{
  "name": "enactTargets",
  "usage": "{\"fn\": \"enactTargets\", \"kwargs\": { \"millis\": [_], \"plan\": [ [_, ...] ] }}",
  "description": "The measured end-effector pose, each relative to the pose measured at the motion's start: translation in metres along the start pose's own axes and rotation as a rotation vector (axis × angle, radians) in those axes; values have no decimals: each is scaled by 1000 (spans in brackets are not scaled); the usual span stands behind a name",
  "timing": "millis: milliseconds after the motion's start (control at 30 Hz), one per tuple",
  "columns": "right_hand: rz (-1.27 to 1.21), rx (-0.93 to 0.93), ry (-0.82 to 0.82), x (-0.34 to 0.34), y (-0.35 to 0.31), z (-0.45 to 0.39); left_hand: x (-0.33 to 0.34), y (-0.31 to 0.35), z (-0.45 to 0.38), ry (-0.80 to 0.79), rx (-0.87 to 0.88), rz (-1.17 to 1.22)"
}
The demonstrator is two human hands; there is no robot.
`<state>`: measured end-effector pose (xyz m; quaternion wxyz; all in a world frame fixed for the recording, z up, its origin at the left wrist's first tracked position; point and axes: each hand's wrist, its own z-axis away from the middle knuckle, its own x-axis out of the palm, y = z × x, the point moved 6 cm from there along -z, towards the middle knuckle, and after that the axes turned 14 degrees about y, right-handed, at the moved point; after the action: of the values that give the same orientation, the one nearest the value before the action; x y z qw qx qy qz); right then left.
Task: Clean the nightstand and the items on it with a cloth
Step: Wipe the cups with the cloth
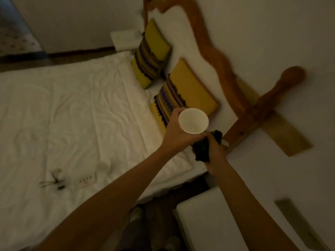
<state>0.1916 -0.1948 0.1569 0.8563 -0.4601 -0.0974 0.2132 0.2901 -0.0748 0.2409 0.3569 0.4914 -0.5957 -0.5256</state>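
Both hands raised, gripping cup (193,120), cloth (203,151)

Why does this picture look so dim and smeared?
Head view: the room light is low and yellowish, so colours look muddy; the headboard and pillows are motion-blurred; the wide lens bends the bed edges; the cup shows clearest, while the dark cloth loses all detail.

both forearms reach forward and meet; the left hand (175,132) grips a cup, the right hand (213,148) clutches a cloth.
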Motion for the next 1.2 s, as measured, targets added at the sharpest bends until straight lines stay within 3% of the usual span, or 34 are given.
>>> {"fn": "enactTargets", "kwargs": {
  "millis": [133,300,633,900,1200],
  "plan": [
    [106,71,39,34,52,-14,-64,-92,-4,186,-131,-267],
    [353,94,-22,84,109,-30,-136,-206,4,251,-322,-545],
    [558,150,-83,165,207,-84,-199,-378,-6,75,-470,-809],
    [553,194,11,195,265,-118,-205,-447,-22,-56,-469,-992],
    [507,239,-39,218,299,-117,-202,-470,-16,-78,-514,-992]
  ]
}}
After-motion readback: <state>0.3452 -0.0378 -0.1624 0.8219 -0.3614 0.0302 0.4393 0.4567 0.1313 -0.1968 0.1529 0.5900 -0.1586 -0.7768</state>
